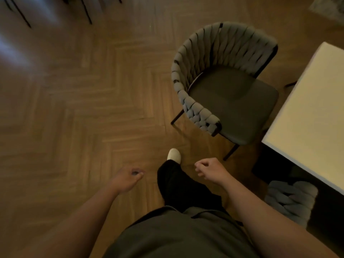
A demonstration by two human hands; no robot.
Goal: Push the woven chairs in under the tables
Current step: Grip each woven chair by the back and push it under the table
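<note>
A grey woven chair (219,79) with a dark seat and thin black legs stands on the floor, pulled out from the white table (312,116) at the right, its seat facing the table edge. A second woven chair (290,200) shows only its back, tucked under the table at the lower right. My left hand (128,178) hangs low at the left with fingers loosely curled, holding nothing. My right hand (208,169) hangs loosely curled below the pulled-out chair, touching neither chair.
Herringbone wood floor (83,101) lies open to the left and ahead. Thin black chair legs (85,10) stand at the top left. My leg in dark trousers and a white shoe (174,155) steps forward between my hands.
</note>
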